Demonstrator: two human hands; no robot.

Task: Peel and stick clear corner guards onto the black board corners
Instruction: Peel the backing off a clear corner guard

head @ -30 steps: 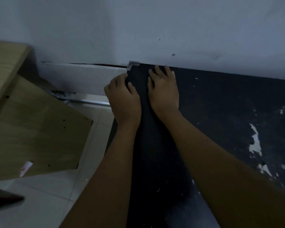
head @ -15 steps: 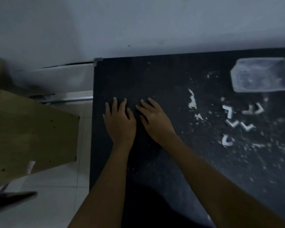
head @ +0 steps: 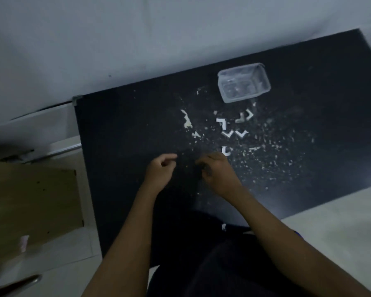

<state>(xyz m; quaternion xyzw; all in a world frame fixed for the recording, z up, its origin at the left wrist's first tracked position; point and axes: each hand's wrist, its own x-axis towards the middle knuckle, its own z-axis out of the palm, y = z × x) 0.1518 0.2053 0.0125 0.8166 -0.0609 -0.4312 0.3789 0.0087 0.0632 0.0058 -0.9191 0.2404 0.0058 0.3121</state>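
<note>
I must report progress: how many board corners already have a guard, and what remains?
One clear guard sits on the black board's far left corner. Both hands, left and right, hover loosely curled, seemingly empty. Loose guards lie near the container. The far right corner looks bare; near corners are unseen.

Both hands, left (head: 160, 169) and right (head: 217, 170), hover loosely curled over the black board (head: 124, 133) near 6 loose corner guards (head: 227, 133).

Both forearms bare to the elbow, no watch-free guessing needed: left hand (head: 160, 169) and right hand (head: 217, 171) ungloved, dark trousers (head: 212, 264) below.
</note>
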